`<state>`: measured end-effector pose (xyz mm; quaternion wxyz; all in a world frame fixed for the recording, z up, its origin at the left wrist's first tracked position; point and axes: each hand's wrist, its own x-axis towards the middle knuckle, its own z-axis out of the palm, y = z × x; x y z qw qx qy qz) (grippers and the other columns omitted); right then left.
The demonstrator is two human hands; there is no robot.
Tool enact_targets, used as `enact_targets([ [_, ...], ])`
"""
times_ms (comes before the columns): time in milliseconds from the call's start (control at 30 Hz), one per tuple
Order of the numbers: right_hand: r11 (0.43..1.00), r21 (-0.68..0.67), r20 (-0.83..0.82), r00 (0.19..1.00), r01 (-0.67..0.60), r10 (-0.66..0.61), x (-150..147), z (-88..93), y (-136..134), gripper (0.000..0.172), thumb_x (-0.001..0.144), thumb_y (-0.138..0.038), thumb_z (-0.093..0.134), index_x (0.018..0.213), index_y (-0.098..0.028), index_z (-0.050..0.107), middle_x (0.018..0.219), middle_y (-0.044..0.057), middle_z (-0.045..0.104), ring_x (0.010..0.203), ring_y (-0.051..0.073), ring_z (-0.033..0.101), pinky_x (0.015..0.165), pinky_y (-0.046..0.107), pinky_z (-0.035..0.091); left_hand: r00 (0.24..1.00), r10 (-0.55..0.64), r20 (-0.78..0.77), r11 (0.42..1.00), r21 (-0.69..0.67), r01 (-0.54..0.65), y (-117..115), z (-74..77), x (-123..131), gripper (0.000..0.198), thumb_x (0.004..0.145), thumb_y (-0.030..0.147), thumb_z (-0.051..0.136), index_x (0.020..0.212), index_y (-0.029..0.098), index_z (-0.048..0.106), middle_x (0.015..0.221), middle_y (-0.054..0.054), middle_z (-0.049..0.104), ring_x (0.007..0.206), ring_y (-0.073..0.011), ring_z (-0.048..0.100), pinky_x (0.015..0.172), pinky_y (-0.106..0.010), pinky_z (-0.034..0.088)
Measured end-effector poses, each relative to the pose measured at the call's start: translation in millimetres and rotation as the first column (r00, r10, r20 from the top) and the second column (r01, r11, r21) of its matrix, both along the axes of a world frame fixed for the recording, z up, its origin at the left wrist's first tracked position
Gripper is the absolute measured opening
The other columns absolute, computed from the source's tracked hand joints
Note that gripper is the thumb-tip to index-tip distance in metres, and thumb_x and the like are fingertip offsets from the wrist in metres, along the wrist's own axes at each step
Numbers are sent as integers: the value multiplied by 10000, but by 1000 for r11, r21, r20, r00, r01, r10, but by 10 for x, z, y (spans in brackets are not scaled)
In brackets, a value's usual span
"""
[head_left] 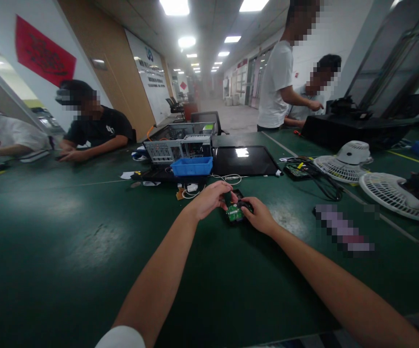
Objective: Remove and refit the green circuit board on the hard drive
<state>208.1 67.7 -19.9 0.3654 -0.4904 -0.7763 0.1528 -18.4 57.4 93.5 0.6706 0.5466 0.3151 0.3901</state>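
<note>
My left hand [215, 197] is closed around a dark, short upright tool [228, 197] that looks like a screwdriver; its tip is hidden. Just under it is a small green circuit board [234, 213], lying in a black casing [237, 194] on the table. From the right, my right hand [259, 216] grips the side of the board and casing, fingers and thumb curled around the edge. Part of the casing is covered by my fingers.
Beyond my hands are a blue bin [192, 167], an open computer case [176, 142] and a dark flat screen [246, 161]. White fan parts [394, 193], black cables [331, 189] and a blurred flat object [343, 227] lie right. People sit and stand around the green table [67, 270].
</note>
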Motion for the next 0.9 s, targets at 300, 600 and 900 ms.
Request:
enact_targets([
  [300, 1000, -2, 5, 1000, 2, -2, 3, -9, 11, 305, 922, -291, 583, 1210, -203, 626, 1210, 109, 677, 1122, 259, 627, 1004, 437, 493, 999, 10, -53, 996, 84, -5, 19, -2, -24, 251, 883, 387, 617, 963, 153, 658, 998, -109, 686, 924, -218, 644, 656, -277, 504],
  [600, 1000, 8, 3, 1000, 7, -7, -1, -22, 18, 310, 909, -275, 601, 1210, -211, 636, 1215, 105, 680, 1134, 253, 628, 1024, 438, 485, 997, 2, -83, 996, 90, 6, 41, -24, -13, 337, 871, 445, 613, 1028, 160, 703, 935, -85, 652, 857, -204, 622, 627, -277, 499],
  [900, 1000, 5, 27, 1000, 9, -10, 5, -29, 23, 303, 924, -289, 585, 1211, -202, 624, 1222, 111, 676, 1139, 261, 623, 1021, 441, 483, 998, -47, -32, 998, 43, 48, 14, -8, -20, 311, 891, 414, 597, 1053, 154, 652, 916, -94, 675, 865, -218, 652, 622, -283, 515],
])
